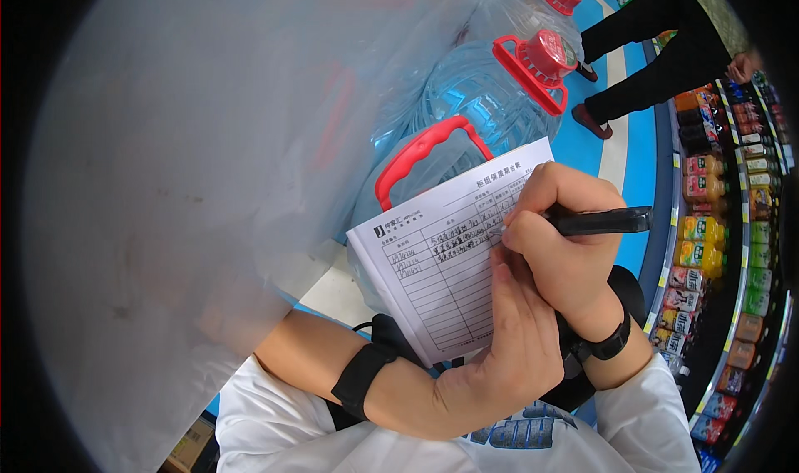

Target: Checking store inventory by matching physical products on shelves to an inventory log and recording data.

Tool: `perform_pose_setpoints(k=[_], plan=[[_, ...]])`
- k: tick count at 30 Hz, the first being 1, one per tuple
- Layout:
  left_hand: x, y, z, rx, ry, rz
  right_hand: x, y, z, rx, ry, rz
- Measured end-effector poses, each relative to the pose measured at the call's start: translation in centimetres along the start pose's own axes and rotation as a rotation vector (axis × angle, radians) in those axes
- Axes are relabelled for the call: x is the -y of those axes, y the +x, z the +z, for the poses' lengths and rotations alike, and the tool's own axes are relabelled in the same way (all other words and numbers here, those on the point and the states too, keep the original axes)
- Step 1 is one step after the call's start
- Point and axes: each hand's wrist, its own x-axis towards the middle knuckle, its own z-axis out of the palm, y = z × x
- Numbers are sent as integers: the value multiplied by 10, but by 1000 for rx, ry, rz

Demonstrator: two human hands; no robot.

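Note:
A white pad of printed forms (449,294) lies tilted in front of me, its top rows filled with handwriting. My left hand (512,344) supports it from the lower right, fingers along its right edge and partly on the page. My right hand (562,248) is closed round a black pen (612,221), its tip at the written rows and hidden by my fingers. Just beyond the pad's top edge is a red carrying handle (429,153). Black bands circle both my wrists.
Large clear water jugs (487,94) with red caps stand beyond the pad. Translucent plastic sheeting (191,182) covers the left side. Shelves of bottled drinks (703,232) line the right. Another person in dark trousers (657,65) stands on the blue floor (632,148) at upper right.

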Motion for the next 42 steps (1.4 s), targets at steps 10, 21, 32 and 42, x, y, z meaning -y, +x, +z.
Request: perform_pose_setpoints(k=[10,21,32,42], plan=[[3,0,1,-4,20,7,0,0,2,-47,15,18],[-1,0,3,-7,-6,4,-2,-3,-1,-32,18,21],[6,1,-3,23,-7,34,-3,-5,-1,-110,20,26],[7,0,-3,21,29,28,-1,-3,2,-78,37,44]])
